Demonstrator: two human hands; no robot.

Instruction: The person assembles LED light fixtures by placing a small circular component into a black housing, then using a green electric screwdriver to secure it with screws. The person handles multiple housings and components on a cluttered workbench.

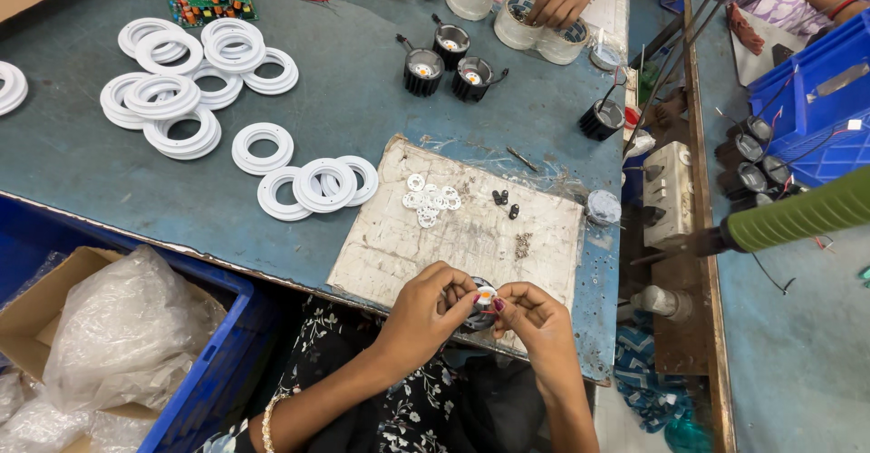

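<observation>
Hands curled together, left hand (426, 313), right hand (535, 319), fingers pinching lamp housing (480, 306)

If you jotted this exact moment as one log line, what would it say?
left hand: holds small black lamp part | right hand: fingertips on its white disc | over: worn board | beside: white rings

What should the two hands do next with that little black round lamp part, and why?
Probably press the small white disc flat into the black round lamp part: both the left hand and right hand pinch it there, and it looks not yet seated.
</observation>
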